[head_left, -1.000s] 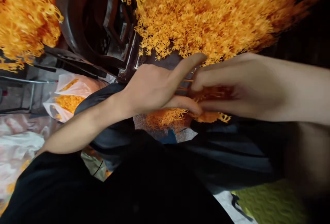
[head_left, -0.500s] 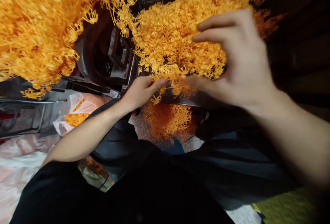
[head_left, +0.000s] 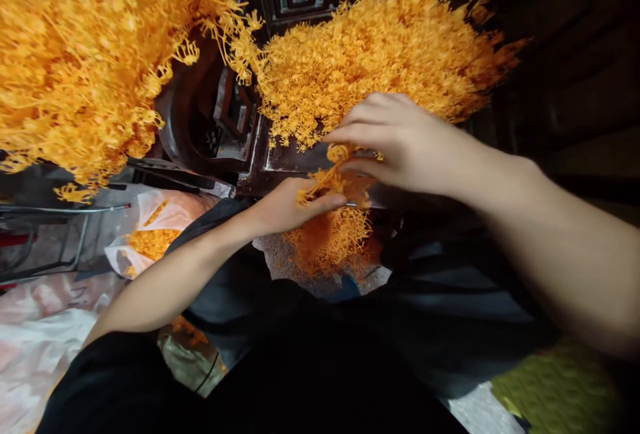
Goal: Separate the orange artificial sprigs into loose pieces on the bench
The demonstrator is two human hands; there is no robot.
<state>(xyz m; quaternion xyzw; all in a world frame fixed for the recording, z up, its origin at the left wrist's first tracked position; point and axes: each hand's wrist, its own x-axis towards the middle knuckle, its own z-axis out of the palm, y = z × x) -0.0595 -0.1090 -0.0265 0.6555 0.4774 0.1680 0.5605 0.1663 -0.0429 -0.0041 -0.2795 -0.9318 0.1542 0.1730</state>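
Note:
My left hand (head_left: 287, 206) is closed around a few orange plastic flower-like pieces (head_left: 327, 181), its thumb lying across them. Above and to the right, my right hand (head_left: 385, 137) curls its fingers and thumb about the upper end of the same pieces; part of its grip is hidden. Just beyond the hands, a large heap of such orange pieces (head_left: 365, 54) lies on a dark wooden seat (head_left: 287, 157). More orange pieces (head_left: 333, 241) are below, between my knees.
Another big orange heap (head_left: 90, 54) rises at the upper left by a curved wooden armrest (head_left: 173, 121). A plastic bag (head_left: 185, 206) with orange pieces stands on the floor at left, near a metal frame (head_left: 83, 211). White plastic sheeting (head_left: 45, 347) lies lower left.
My right hand has come down and left from over the heap, and its fingers have closed in on the pieces. My left hand has shifted slightly down and right.

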